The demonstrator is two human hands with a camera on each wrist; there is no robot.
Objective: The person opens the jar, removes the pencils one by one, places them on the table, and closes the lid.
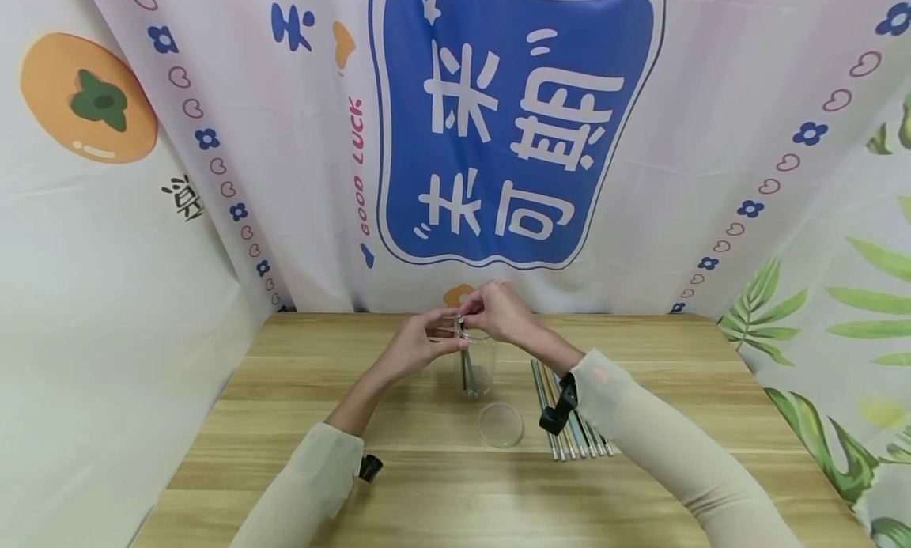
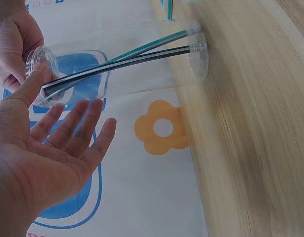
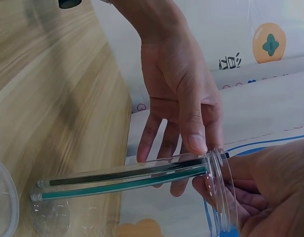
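Observation:
A clear jar (image 1: 485, 366) stands upright on the table with a dark pencil (image 2: 127, 60) and a teal pencil (image 3: 117, 188) leaning inside, their eraser ends at the bottom. My left hand (image 1: 413, 346) is at the jar's upper left side. Its thumb touches near the rim and its fingers (image 2: 87, 131) reach out straight and spread beside the wall. At the mouth, my right hand (image 1: 498, 312) pinches the upper end of the dark pencil with curled fingers. The right hand partly hides the rim in the right wrist view.
A round clear lid (image 1: 500, 425) lies on the table in front of the jar. Several pencils (image 1: 562, 421) lie side by side to the right, under the right forearm. A printed cloth (image 1: 320, 239) hangs at the table's back edge.

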